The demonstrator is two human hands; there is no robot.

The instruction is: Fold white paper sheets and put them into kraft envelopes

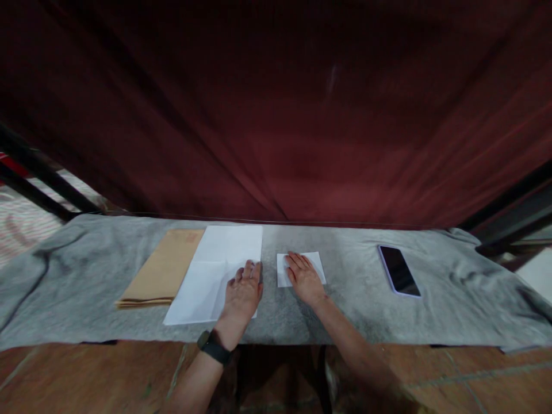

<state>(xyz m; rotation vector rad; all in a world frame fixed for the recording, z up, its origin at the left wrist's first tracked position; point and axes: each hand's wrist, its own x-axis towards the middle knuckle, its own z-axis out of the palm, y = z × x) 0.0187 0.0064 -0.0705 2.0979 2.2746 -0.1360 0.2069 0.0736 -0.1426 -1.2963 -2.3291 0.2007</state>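
My left hand (244,289) rests palm down on the right side of a large white sheet of paper (207,276), which shows faint crease lines. Its fingers are stretched out and a dark watch sits on that wrist. Beneath my right hand (304,278) lies a small white rectangle of paper (319,265), perhaps folded. The right fingers lie flat across it, pointing up and left, covering its middle. Partly under the large sheet's left edge is a stack of brown envelopes (161,267).
A grey cloth (349,310) covers the narrow table. A phone (399,270) with a dark screen and a pale purple case lies at the right. Behind the table hangs a dark red curtain (302,144). Dark bars stand at both ends, and brown floor tiles show in front.
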